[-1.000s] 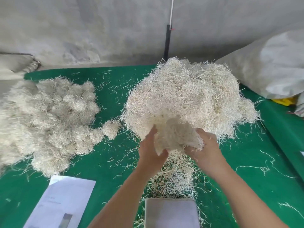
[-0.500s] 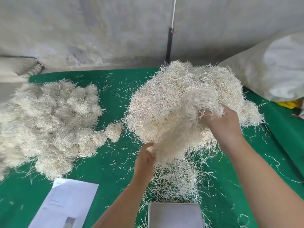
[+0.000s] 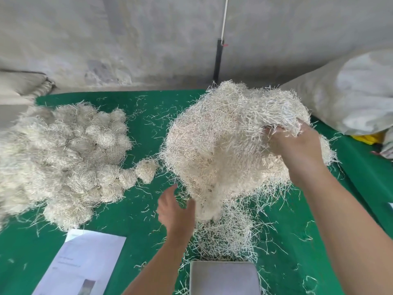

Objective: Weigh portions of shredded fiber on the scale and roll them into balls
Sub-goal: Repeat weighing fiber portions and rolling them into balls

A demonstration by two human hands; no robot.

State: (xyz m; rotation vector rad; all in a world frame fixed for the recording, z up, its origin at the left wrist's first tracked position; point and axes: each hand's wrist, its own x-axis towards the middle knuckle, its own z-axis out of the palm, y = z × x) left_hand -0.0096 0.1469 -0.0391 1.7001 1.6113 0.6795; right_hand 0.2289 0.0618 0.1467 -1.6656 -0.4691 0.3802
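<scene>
Since the earlier frame the left hand (image 3: 175, 211) has let go, grip open beside the loose fiber pile (image 3: 223, 145) on the counter (image 3: 138, 209). The right hand (image 3: 295, 143) clutches a raised tuft (image 3: 274, 111), likely tearing off a portion for the scale (image 3: 223, 277).

On the green table (image 3: 138, 220), the right hand (image 3: 297, 145) grips a clump lifted from the loose fiber heap (image 3: 212, 145), the left hand (image 3: 174, 211) hangs with relaxed fingers beside it, rolled balls (image 3: 63, 150) crowd the left edge, and the scale (image 3: 223, 277) meets the near edge.
</scene>
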